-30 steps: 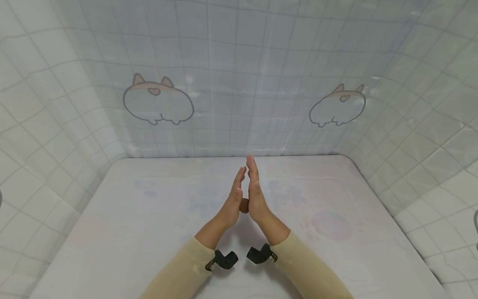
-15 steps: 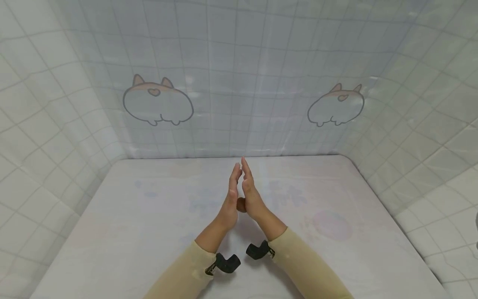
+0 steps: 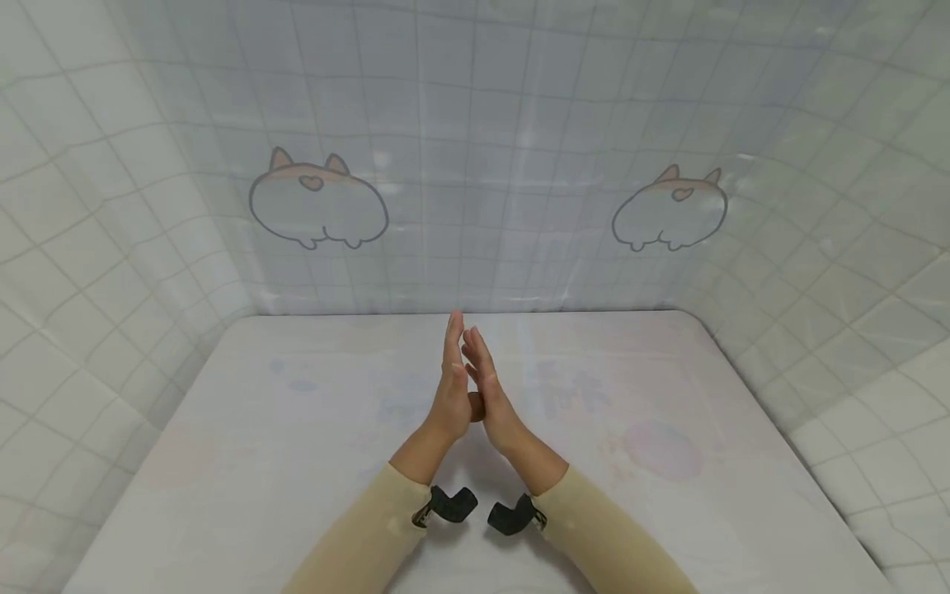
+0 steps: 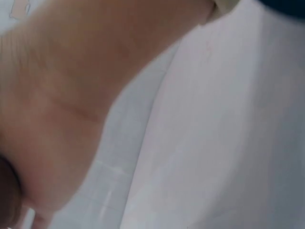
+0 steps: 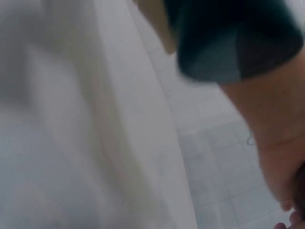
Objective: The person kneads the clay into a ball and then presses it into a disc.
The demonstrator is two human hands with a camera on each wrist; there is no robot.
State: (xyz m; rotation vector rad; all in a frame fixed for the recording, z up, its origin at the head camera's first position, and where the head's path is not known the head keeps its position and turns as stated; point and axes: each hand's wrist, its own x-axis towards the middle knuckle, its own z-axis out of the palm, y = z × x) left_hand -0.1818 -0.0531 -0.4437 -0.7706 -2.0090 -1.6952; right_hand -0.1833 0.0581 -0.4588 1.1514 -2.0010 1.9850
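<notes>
A small brown rounded lump, like modelling clay, sits pressed between two palms in the head view. My left hand bears on it from the left, fingers straight and pointing away. From the other side my right hand presses with straight fingers, its tips a little nearer to me than the left ones. Most of the lump is hidden by the palms. At the lower left of the left wrist view, the brown lump lies against the heel of the palm. The right wrist view catches just its dark edge.
Both hands are over a white table with faint pastel prints. A tiled-pattern sheet with dog drawings rises behind it and along both sides. Black wrist cameras stick out inward from the beige sleeves.
The palms have slid against each other: the left fingertips moved forward, the right ones back. Both hands and the brown lump between them shifted slightly left.
</notes>
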